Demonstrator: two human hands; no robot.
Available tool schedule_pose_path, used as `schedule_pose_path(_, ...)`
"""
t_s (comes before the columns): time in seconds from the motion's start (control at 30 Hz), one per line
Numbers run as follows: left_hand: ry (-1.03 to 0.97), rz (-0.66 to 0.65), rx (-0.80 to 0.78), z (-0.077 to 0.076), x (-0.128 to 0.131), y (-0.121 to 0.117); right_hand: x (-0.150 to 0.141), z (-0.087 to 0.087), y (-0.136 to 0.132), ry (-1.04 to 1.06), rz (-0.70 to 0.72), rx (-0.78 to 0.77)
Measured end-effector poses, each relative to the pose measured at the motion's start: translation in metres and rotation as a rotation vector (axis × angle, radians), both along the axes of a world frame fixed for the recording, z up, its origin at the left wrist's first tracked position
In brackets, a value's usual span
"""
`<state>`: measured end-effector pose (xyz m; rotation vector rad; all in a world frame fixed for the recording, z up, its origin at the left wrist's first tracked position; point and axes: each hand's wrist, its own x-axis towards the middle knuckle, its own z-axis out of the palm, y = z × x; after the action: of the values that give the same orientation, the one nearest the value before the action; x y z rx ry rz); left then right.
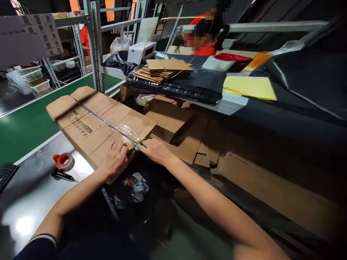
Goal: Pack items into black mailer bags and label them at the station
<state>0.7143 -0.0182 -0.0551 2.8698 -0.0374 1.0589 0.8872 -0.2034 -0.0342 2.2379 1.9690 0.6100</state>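
Observation:
A long, flat cardboard box (pixel 90 124) lies tilted across the bench edge, with black printing on its top. Clear tape runs along its middle seam and is crinkled and shiny at the near end. My left hand (pixel 116 157) rests on the box's near end with fingers curled against the cardboard. At the seam's near end, my right hand (pixel 154 150) is closed around a small teal tool (pixel 136 148), mostly hidden by the fingers. The tool's tip touches or nearly touches the box edge; I cannot tell which.
On the metal bench (pixel 35 180) lie a red tape dispenser (pixel 63 161), a black-handled tool (pixel 62 175) and a keyboard (pixel 8 175). Flattened cardboard (pixel 187 144) fills the space under a shelf holding cardboard pieces (pixel 162 68) and a white printer (pixel 141 52). Behind stands a person (pixel 207 45).

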Motion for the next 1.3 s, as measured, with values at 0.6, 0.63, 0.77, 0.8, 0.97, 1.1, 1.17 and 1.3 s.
schedule_pose_path(0.6, -0.056, -0.025, 0.027, -0.005, -0.006, -0.011, 0.067, 0.044, 0.007, 0.682, -0.369, 0.143)
schedule_pose_path(0.63, -0.018, -0.022, 0.044, -0.007, -0.006, -0.01, 0.055, 0.05, 0.032, 0.75, -0.371, 0.078)
schedule_pose_path(0.77, 0.059, -0.056, 0.05, -0.014, -0.002, -0.008, 0.029, 0.072, 0.138, 0.735, -0.4, -0.097)
schedule_pose_path(0.8, 0.063, -0.064, 0.044, -0.014, -0.001, -0.008, 0.028, 0.076, 0.161, 0.704, -0.408, -0.12)
schedule_pose_path(0.97, -0.046, -0.102, -0.023, -0.01, 0.003, -0.009, 0.032, 0.084, 0.238, 0.606, -0.373, -0.226)
schedule_pose_path(1.1, -0.154, -0.117, -0.045, -0.005, 0.005, -0.008, 0.03, 0.082, 0.26, 0.556, -0.415, -0.319)
schedule_pose_path(1.17, -0.122, -0.122, -0.039, -0.005, 0.004, -0.008, 0.028, 0.082, 0.257, 0.534, -0.425, -0.378)
schedule_pose_path(1.3, -0.086, -0.11, -0.044, -0.007, 0.003, -0.009, 0.024, 0.088, 0.227, 0.522, -0.424, -0.476)
